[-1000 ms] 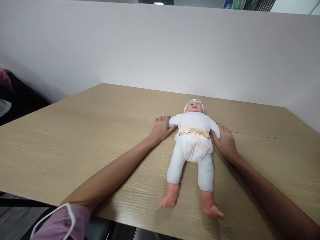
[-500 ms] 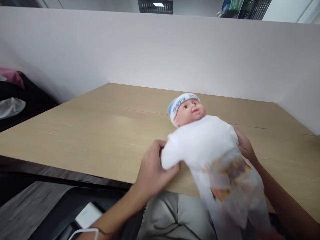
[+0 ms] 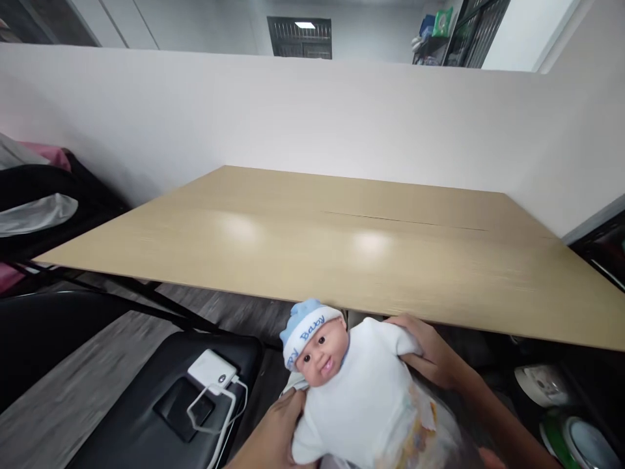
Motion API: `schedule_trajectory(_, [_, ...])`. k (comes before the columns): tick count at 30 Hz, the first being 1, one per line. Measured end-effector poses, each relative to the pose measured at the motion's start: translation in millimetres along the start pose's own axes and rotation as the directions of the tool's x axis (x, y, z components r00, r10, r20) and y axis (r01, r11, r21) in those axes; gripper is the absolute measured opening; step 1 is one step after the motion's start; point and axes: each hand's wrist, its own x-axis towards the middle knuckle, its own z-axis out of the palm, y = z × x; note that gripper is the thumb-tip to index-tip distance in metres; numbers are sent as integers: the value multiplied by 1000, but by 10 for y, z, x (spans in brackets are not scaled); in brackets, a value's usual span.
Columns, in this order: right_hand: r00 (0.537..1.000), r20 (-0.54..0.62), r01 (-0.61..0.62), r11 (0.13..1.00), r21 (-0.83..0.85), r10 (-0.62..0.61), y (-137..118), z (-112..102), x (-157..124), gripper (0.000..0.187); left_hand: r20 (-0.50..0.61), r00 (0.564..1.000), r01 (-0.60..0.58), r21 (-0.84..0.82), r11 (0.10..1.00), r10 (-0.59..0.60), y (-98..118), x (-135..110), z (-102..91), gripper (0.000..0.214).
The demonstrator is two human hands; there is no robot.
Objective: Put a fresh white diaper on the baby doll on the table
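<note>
A baby doll in a white suit, a printed diaper and a blue-and-white hat is held upright below the front edge of the wooden table, close to me. My left hand grips the doll's side under one arm. Round the doll's other shoulder and arm closes my right hand. The doll's legs are out of view at the bottom.
A black seat at lower left carries a white power bank with a white cable. White partition walls surround the table. Dark bags and cloth lie at far left, and bowls or containers sit low at right.
The doll lay flat on the table with my hands at its sides. Both hands lifted it off and drew it toward me, down below the table's front edge.
</note>
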Motion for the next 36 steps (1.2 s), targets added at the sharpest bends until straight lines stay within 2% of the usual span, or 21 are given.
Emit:
schedule_trajectory(3, [998, 12, -55, 998, 9, 55, 130, 271, 51, 48, 24, 992, 120, 49, 992, -121, 31, -118, -19, 43])
schedule_trajectory(6, [986, 65, -151, 988, -3, 151, 431, 560, 66, 49, 16, 980, 195, 33, 980, -196, -32, -127, 55, 40])
schedule_trajectory(9, [935, 174, -303, 952, -51, 307, 751, 776, -14, 53, 115, 955, 271, 31, 962, -272, -111, -104, 19, 36])
schedule_trajectory(12, [916, 152, -367, 929, -56, 371, 858, 807, -149, 48, 241, 901, 323, 179, 929, -360, -91, -85, -188, 54])
schedule_trajectory(14, [923, 95, -373, 928, -17, 372, 766, 732, -230, 41, 215, 902, 284, 361, 888, -376, 17, -33, -343, 67])
schedule_trajectory(16, [924, 95, -375, 926, 45, 370, 599, 643, -287, 44, 122, 957, 174, 481, 859, -262, 191, 97, -445, 74])
schedule_trajectory(18, [922, 119, -378, 923, 69, 368, 439, 603, -324, 43, 75, 997, -9, 455, 891, -28, 386, 327, -452, 71])
schedule_trajectory(19, [922, 106, -379, 923, 67, 371, 386, 612, -336, 40, 88, 991, -123, 379, 917, 97, 472, 474, -415, 66])
schedule_trajectory(21, [921, 38, -389, 921, 42, 387, 355, 679, -353, 35, 180, 939, -319, 140, 937, 293, 583, 799, -265, 53])
schedule_trajectory(23, [911, -25, -410, 912, 32, 411, 421, 771, -365, 34, 284, 869, -405, -61, 912, 405, 594, 1101, -54, 44])
schedule_trajectory(25, [902, -63, -423, 904, 65, 427, 546, 831, -381, 33, 325, 822, -447, -140, 884, 467, 528, 1305, 150, 37])
schedule_trajectory(26, [896, -84, -430, 898, 90, 437, 614, 837, -393, 32, 317, 816, -456, -163, 875, 484, 483, 1356, 228, 34])
schedule_trajectory(28, [879, -139, -441, 888, 128, 457, 722, 800, -422, 33, 265, 825, -458, -207, 865, 500, 396, 1359, 317, 31])
schedule_trajectory(30, [865, -185, -447, 884, 138, 467, 758, 724, -450, 38, 209, 840, -450, -249, 858, 501, 336, 1272, 326, 30])
schedule_trajectory(32, [872, -180, -434, 888, 150, 456, 701, 657, -460, 40, 170, 851, -444, -271, 854, 497, 303, 1159, 297, 30])
schedule_trajectory(36, [930, -78, -347, 929, 127, 358, 430, 666, -396, 31, 97, 875, -426, -312, 849, 475, 273, 1037, 284, 30])
